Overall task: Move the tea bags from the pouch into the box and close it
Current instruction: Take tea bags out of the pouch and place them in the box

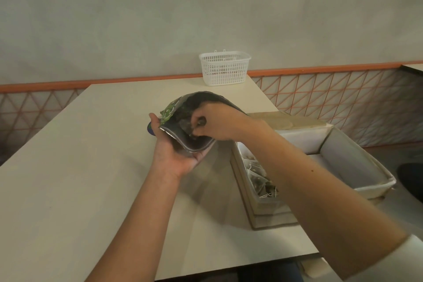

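Observation:
My left hand (174, 155) cradles a dark foil pouch (180, 137) with a green printed side, held above the table with its mouth open toward me. My right hand (219, 123) reaches into that mouth, fingers pinched around tea bags (190, 126) inside. To the right lies a pale cardboard box (263, 215) on the table, its lid (357, 165) swung open behind it. Several tea bags with white strings (261, 181) lie in the box's near compartment, partly hidden by my right forearm.
A white plastic basket (225, 67) stands at the far edge of the beige table (91, 167), against the wall. The box overhangs the table's right side. An orange rail and lattice panel run behind the table.

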